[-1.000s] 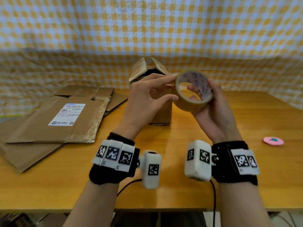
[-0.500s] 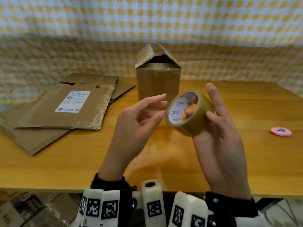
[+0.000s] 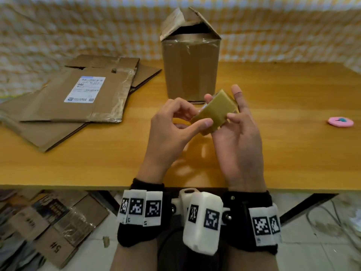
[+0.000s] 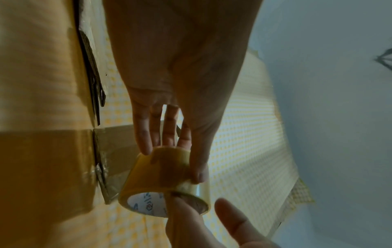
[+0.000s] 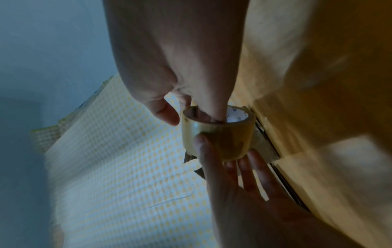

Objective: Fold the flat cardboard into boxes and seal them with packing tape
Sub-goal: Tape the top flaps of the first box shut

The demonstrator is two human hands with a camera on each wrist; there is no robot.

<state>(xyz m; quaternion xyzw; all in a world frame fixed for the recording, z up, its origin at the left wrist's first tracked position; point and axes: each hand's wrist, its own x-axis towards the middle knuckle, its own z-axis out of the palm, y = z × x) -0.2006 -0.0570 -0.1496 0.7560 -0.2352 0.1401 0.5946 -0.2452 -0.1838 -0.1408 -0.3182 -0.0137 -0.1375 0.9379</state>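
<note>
Both hands hold a tape roll (image 3: 214,112) above the table (image 3: 293,153), just in front of the box (image 3: 191,69). The right hand (image 3: 240,141) grips it with the thumb pressed on the outer band and at least one finger hooked into the core, as the right wrist view shows; its index finger points straight up past the roll. The left hand (image 3: 172,132) pinches the roll's near edge between thumb and curled fingers, the thumb tip lying flat on the tape. The roll is glossy, translucent yellow-brown, with a white printed core seen in the wrist views. From the head view it is edge-on, its band facing the camera and its axis running roughly left to right, tilted up toward the box. The box stands upright behind the hands, brown, taped around its upper rim, its top flaps leaning together in a peak, unsealed. Left of the box lies flat cardboard (image 3: 82,98) in a loose stack, the top sheet bearing a white label. Far right of the box rests a small pink object (image 3: 340,121).
</note>
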